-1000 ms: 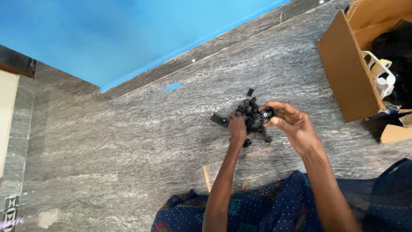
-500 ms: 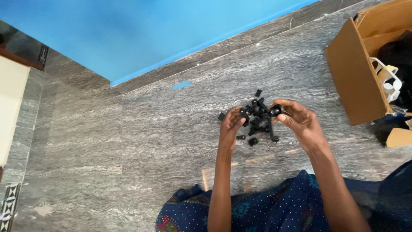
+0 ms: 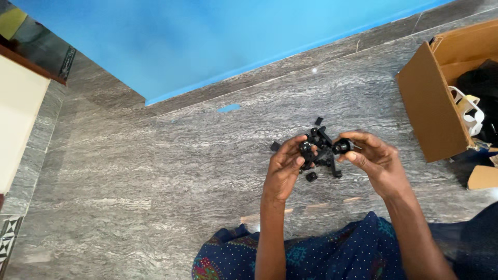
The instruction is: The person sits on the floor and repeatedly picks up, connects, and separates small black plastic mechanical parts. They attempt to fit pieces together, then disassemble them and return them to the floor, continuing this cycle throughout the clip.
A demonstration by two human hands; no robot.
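My left hand [image 3: 284,167] and my right hand [image 3: 374,158] are raised together over a grey stone floor [image 3: 171,171]. Between them is a small black plastic assembly [image 3: 322,148] of jointed parts. The left fingers pinch its left end. My right thumb and fingers grip a round black knob [image 3: 342,146] at its right end. Several small black pieces [image 3: 311,176] lie on the floor just beneath the hands, partly hidden by them.
An open cardboard box [image 3: 436,103] stands at the right with dark and white items inside. A blue wall [image 3: 207,41] runs along the far side. A small blue scrap [image 3: 229,108] lies on the floor. My dark blue patterned clothing [image 3: 321,254] fills the bottom.
Both hands have lifted the black assembly off the pile and closer to the camera. The view has shifted a little to the right.
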